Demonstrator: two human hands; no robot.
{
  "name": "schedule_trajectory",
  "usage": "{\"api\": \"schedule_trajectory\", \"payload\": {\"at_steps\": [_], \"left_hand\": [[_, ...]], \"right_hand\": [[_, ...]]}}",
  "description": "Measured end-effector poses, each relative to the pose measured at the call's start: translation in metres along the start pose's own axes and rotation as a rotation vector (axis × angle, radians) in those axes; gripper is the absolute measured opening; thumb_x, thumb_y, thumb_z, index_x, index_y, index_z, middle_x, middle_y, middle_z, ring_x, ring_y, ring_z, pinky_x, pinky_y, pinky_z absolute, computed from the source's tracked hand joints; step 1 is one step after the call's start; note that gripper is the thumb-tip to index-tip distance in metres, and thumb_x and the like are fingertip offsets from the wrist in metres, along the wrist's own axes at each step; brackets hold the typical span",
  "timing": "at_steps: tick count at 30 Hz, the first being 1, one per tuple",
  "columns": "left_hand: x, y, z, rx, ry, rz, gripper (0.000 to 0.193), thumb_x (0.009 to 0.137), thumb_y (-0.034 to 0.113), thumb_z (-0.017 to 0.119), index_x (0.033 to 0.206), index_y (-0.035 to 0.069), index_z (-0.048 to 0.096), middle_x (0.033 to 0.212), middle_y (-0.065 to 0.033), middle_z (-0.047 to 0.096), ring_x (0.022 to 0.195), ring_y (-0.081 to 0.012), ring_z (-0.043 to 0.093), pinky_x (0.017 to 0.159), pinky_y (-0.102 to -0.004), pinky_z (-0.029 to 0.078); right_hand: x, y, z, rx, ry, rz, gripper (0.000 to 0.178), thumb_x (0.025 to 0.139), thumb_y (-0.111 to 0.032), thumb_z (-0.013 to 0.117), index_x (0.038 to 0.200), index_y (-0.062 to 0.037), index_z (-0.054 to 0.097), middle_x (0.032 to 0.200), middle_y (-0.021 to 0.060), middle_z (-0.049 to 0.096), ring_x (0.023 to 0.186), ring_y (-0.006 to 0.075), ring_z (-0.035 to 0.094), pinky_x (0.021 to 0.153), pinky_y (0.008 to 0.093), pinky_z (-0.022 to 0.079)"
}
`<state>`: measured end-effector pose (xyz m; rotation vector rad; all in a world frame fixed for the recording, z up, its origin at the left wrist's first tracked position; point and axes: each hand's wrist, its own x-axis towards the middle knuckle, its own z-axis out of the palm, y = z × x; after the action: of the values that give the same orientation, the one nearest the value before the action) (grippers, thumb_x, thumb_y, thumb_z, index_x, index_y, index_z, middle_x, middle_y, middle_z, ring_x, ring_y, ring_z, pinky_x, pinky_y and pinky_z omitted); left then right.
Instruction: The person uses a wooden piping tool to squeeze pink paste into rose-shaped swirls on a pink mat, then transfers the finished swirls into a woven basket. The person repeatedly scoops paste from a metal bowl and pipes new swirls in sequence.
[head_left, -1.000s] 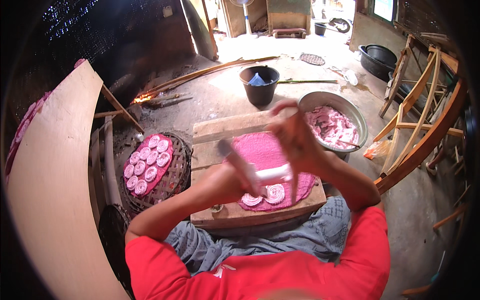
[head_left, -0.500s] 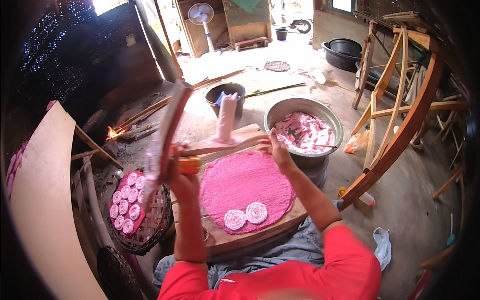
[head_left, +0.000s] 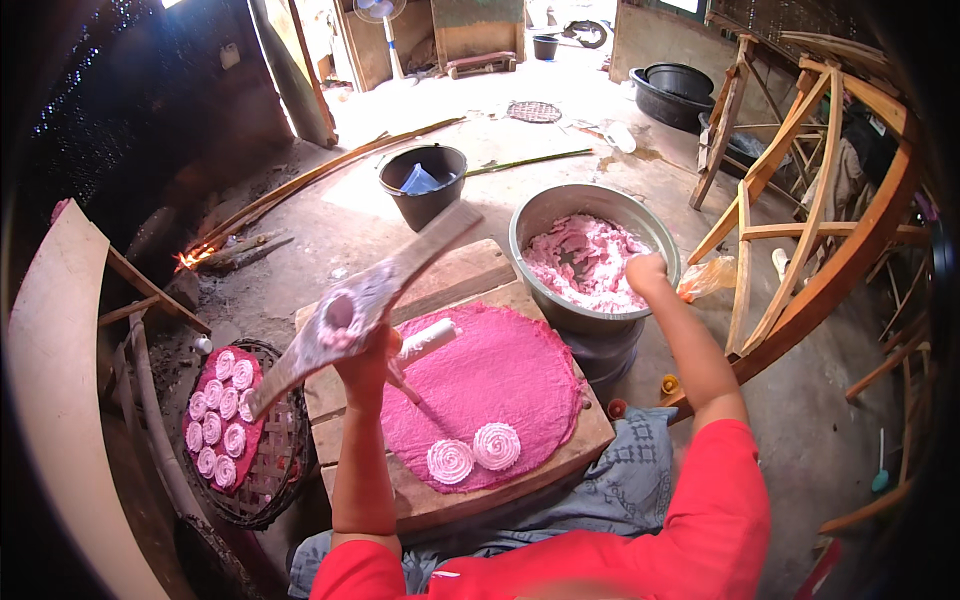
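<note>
Just off the far right corner of the wooden board (head_left: 335, 430), the right hand (head_left: 648, 272) reaches to pink dough (head_left: 605, 240) in the basin (head_left: 570, 315), fingers seemingly curled, whether pinching any I cannot tell, while the left hand (head_left: 368, 362) wraps its fingers round the wooden press (head_left: 425, 250), best held steady.

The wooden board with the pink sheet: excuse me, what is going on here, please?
The person's left hand holds up a wooden tool with a white tube. The right hand is at the bowl of pink paste; whether it grips anything there is unclear. On the board, two pale swirls sit on the pink sheet. More swirls lie on the woven tray to the left.
</note>
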<state>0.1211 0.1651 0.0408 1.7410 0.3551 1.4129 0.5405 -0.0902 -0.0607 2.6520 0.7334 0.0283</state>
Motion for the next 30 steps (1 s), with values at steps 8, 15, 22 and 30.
{"api": "schedule_trajectory", "payload": {"at_steps": [8, 15, 22, 30], "left_hand": [[-0.003, -0.023, -0.001, 0.047, -0.008, 0.141, 0.028, 0.085, 0.001, 0.065, 0.111, 0.0, 0.057, 0.105, -0.0068, 0.061, 0.092, -0.0142, 0.058, 0.082, -0.0298, 0.047], [-0.011, -0.024, -0.011, 0.121, -0.022, 0.099, 0.024, 0.085, 0.001, 0.066, 0.108, 0.0, 0.059, 0.105, -0.0066, 0.062, 0.092, -0.0171, 0.059, 0.084, -0.0323, 0.047], [-0.018, -0.025, -0.016, -0.03, 0.03, 0.072, 0.025, 0.083, 0.001, 0.069, 0.106, 0.001, 0.061, 0.103, -0.0074, 0.063, 0.094, -0.0198, 0.061, 0.086, -0.0346, 0.047], [-0.017, -0.02, -0.012, 0.011, -0.008, 0.095, 0.022, 0.084, 0.001, 0.067, 0.105, 0.0, 0.063, 0.101, -0.0074, 0.065, 0.092, -0.0188, 0.062, 0.083, -0.0337, 0.048]], "right_hand": [[0.033, 0.008, 0.043, -0.032, 0.054, -0.11, 0.023, 0.087, -0.015, 0.05, 0.094, -0.0096, 0.071, 0.094, 0.012, 0.071, 0.085, 0.0266, 0.071, 0.071, 0.0395, 0.056], [0.01, 0.013, 0.056, 0.072, -0.01, -0.211, 0.024, 0.085, -0.013, 0.051, 0.097, -0.0078, 0.071, 0.102, 0.0157, 0.07, 0.094, 0.0294, 0.069, 0.076, 0.0418, 0.056], [-0.017, 0.037, -0.008, -0.043, -0.046, -0.093, 0.026, 0.085, -0.015, 0.052, 0.102, -0.0076, 0.07, 0.104, 0.0139, 0.07, 0.095, 0.0291, 0.069, 0.076, 0.041, 0.055], [0.002, 0.018, 0.035, 0.21, -0.262, -0.053, 0.031, 0.08, -0.014, 0.054, 0.104, -0.0028, 0.069, 0.11, 0.0225, 0.066, 0.102, 0.0322, 0.066, 0.084, 0.0423, 0.053]]}}
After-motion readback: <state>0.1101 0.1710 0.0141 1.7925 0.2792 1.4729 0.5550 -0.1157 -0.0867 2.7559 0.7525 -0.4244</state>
